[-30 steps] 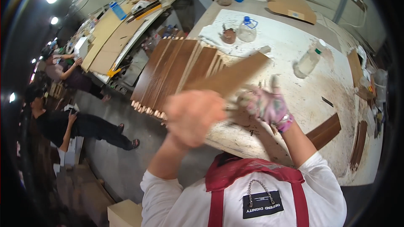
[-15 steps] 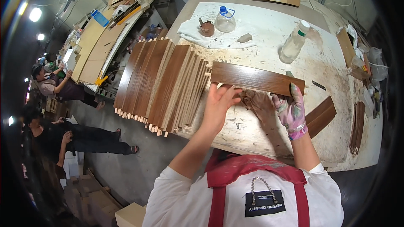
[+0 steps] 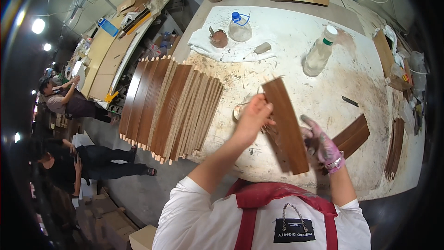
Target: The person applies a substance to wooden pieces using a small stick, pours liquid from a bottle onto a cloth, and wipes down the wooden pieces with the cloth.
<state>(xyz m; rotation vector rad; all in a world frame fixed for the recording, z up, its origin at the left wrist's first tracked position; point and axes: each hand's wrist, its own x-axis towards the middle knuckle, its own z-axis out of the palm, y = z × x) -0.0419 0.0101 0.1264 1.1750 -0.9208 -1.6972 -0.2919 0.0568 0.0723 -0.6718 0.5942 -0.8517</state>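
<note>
A dark brown wooden board with light dowel pegs at its ends is tilted over the table between my hands, blurred by motion. My bare left hand grips its left edge near the far end; some of its fingers are hidden. Beside the board's right edge is my right hand in a stained pink glove, its fingers apart. Whether those fingertips touch the board is hard to see. Several similar doweled boards stand on edge in a row to the left. Two more boards lie right of my gloved hand.
Toward the back are a blue-capped jug, a brown tub on a white cloth, a grey block and a white-capped bottle. Thin brown strips lie far right. Two people are in the aisle at left.
The board has turned from lying crosswise to pointing toward me. My left hand has moved onto its far end, and my right hand's fingers have come off its end.
</note>
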